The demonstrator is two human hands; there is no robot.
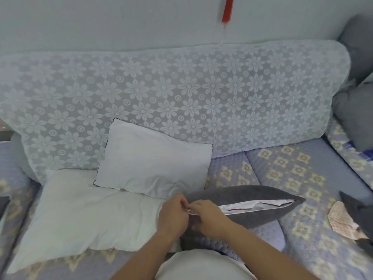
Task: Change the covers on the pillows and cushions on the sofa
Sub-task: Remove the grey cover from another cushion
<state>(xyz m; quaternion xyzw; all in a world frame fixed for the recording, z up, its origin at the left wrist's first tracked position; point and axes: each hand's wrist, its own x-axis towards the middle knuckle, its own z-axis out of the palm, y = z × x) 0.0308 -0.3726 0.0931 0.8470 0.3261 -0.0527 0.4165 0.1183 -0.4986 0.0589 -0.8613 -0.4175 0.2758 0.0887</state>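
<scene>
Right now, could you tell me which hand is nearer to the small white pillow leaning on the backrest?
Left. The left hand sits just below the pillow at its lower right corner; the right hand is farther right, at the grey cushion.

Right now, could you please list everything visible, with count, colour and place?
grey cushion: one, grey cover with its edge open, on the seat, centre
white pillows: two, white, left; the smaller leans on the backrest
lace cover: one, pale floral, over the backrest
sofa: one, blue patterned seat
grey cushions: two, far right
red tassel: one, on the wall
left hand: pinches the open edge
right hand: pinches it too
</scene>
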